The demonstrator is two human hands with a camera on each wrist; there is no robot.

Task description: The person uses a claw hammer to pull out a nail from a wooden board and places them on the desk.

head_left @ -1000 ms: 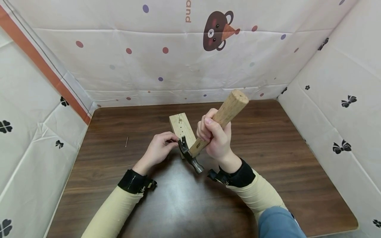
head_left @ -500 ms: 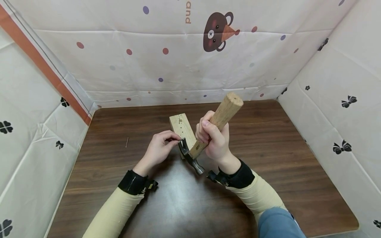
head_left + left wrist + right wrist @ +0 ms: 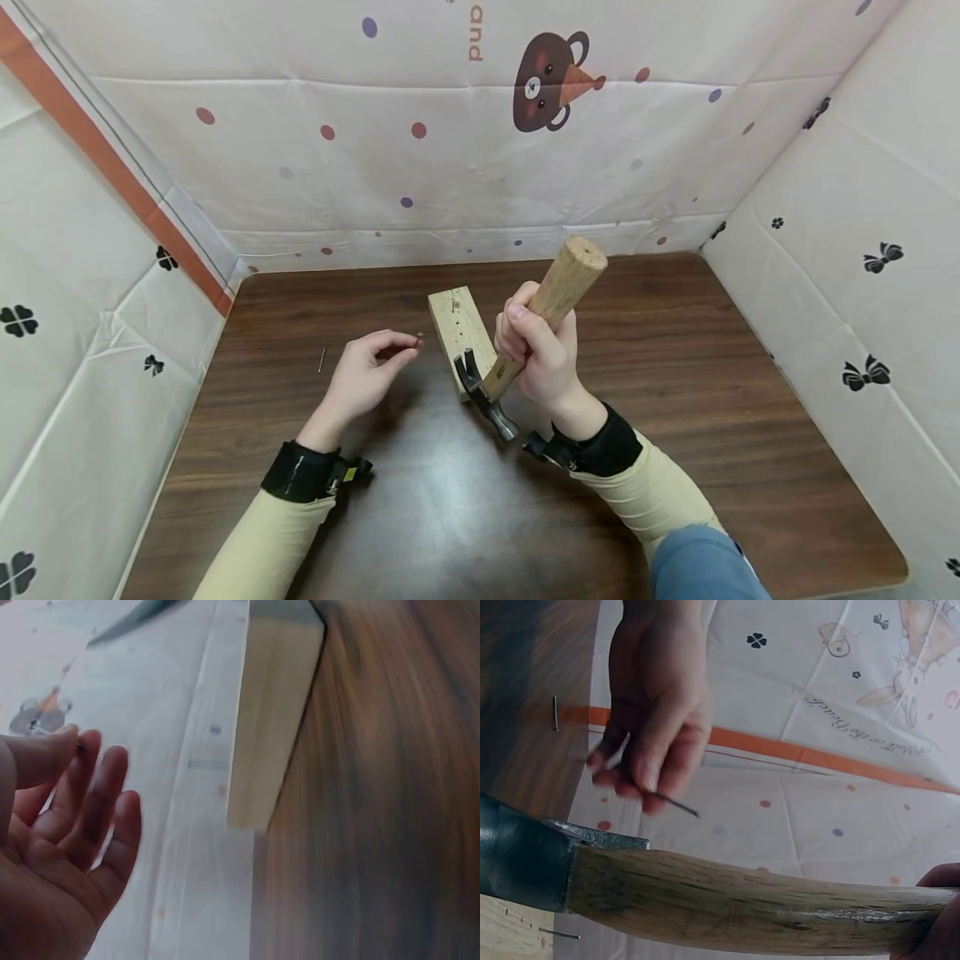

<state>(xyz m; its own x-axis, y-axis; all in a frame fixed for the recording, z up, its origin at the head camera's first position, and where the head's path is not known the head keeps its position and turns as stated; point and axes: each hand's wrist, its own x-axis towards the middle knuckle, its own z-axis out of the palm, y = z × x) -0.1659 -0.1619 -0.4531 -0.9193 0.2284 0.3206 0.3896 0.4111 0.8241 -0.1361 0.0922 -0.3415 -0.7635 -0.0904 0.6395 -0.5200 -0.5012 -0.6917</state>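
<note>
My right hand (image 3: 543, 354) grips the wooden handle of a claw hammer (image 3: 567, 283), its butt end raised. The dark hammer head (image 3: 525, 859) is over the near part of a pale wooden block (image 3: 459, 325); whether they touch I cannot tell. Left of the block, my left hand (image 3: 363, 371) pinches a thin nail (image 3: 676, 804) between thumb and fingertips, apart from the hammer. Small dark holes run along the block's top, and another nail (image 3: 560, 934) sticks out of its far end. The left wrist view shows the block's side (image 3: 274, 720), blurred.
A loose nail (image 3: 322, 359) lies on the brown wood-grain table (image 3: 675, 467), left of my left hand. White printed sheeting (image 3: 337, 183) rises behind the table and along both sides.
My left hand has drawn away from the hammer's claw toward the left, carrying the nail. The right hand and hammer have barely moved, the handle tilting slightly left.
</note>
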